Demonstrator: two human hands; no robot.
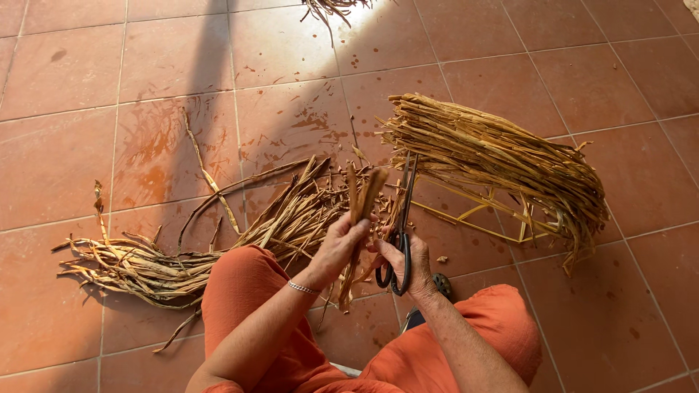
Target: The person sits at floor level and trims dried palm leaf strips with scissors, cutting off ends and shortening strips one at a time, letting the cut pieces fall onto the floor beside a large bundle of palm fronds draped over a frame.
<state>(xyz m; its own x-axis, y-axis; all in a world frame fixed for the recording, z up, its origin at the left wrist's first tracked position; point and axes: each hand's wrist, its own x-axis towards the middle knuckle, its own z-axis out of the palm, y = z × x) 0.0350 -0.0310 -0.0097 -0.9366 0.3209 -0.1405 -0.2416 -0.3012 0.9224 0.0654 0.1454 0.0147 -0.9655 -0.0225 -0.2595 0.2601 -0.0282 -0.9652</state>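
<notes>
Dried strips (362, 200), a few tan flat ones, stand roughly upright in the left hand (339, 246); its fingers are clamped round them at mid-length, tops poking up past the hand, lower ends hanging toward the lap. Thin silver bracelet (303, 288) on that wrist. Just right of it, nearly touching, the right hand (409, 263) has fingers thru the black loops of the scissors (400, 233), closed on the handles; long blades point up and far, w/ a narrow gap between them, right beside the held strips.

Both hands sit above the person's knees, orange trousers (247, 291) either side.

Outward on the floor (87, 65), red-brown tiles w/ damp patches: left & near, a loose pile of the same dried strips (153, 266), fanning up-right toward the hands. Right & far, a thicker bundle (495, 156) draped over a yellow wire frame (502, 211), ends drooping down on the right. Small offcuts scattered between piles. At far top edge, a few more strands (331, 7), partly cut off by frame.
</notes>
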